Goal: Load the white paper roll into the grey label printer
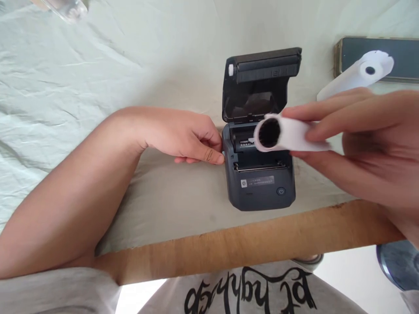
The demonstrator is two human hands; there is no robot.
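A dark label printer (262, 200) sits near the table's front edge, its lid (258, 83) raised to show the paper bay. My left hand (193, 137) rests at the printer's left side, its fingers curled and its thumb pressed to the casing. Between the fingers and thumb of my right hand (356, 135) is a small white paper roll (293, 133) with a dark hollow core, held over the right part of the bay. The roll hides some of the printer's inside and is slightly blurred.
Behind my right hand lies another white paper roll (355, 74), overlapping a phone (350, 52). A clear plastic item (70, 9) is at the top left. Pale cloth (176, 52) covers the table up to a wooden front edge (229, 240). A dark round object (399, 264) shows below, at right.
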